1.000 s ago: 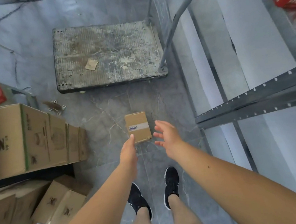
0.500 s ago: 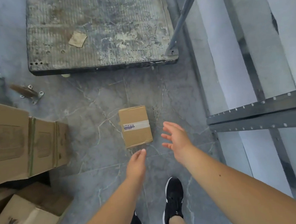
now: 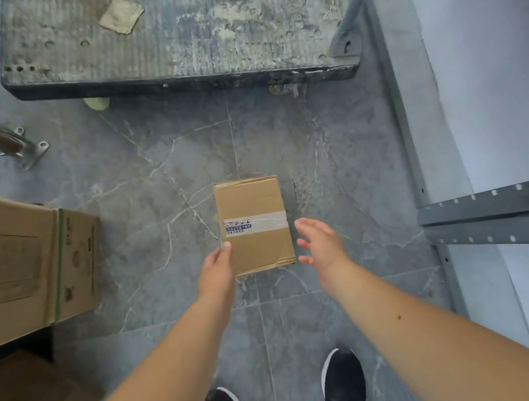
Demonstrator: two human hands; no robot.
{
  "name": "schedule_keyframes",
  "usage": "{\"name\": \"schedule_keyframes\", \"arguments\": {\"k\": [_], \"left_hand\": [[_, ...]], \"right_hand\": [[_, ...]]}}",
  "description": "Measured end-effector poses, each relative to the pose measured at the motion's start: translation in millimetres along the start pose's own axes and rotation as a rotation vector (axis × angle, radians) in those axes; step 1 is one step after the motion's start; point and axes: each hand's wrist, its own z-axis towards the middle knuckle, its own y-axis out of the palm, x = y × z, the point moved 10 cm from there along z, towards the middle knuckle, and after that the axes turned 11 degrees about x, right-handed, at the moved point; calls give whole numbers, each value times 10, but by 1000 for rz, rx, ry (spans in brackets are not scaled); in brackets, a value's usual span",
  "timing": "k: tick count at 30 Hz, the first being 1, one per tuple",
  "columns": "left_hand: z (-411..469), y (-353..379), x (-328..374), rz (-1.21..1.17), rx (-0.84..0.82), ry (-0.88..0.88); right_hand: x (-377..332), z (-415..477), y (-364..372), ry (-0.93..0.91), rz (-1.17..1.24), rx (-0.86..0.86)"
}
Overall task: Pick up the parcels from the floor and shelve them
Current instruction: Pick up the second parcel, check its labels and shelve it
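A small taped cardboard parcel (image 3: 254, 225) lies flat on the grey marbled floor (image 3: 317, 163), between a worn platform cart (image 3: 173, 34) and the person's shoes (image 3: 343, 383). The left hand (image 3: 217, 272) reaches its left edge, fingers extended, contact uncertain. The right hand (image 3: 322, 243) hangs spread just beside its right edge, grasping nothing. A metal shelf frame (image 3: 491, 217) stands at right.

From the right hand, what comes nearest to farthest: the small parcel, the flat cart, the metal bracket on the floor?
1. Small parcel: just left of the right hand.
2. Flat cart: ahead, at the top.
3. Metal bracket: far left on the floor.
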Motion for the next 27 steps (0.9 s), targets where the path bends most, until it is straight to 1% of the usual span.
{"name": "schedule_keyframes", "arguments": {"k": [4,9,12,14,16,20,24,27], "left_hand": [[416,150,18,-37,37,13],[774,265,-104,40,73,55],[889,330,-198,33,55,45],[879,400,-211,30,4,48],[913,431,-219,42,-35,99],[960,473,-282,37,-75,107],[731,444,-229,-3,-69,81],[554,413,-165,-24,-41,102]], "right_hand": [[116,353,176,-22,-8,4],[154,662,402,-70,-25,-32],[261,825,462,-63,-17,-18],[313,891,481,-53,-22,-36],[357,918,535,-47,-26,-70],[351,873,546,-48,-10,-38],[372,735,509,-8,44,41],[279,582,454,-14,55,56]]}}
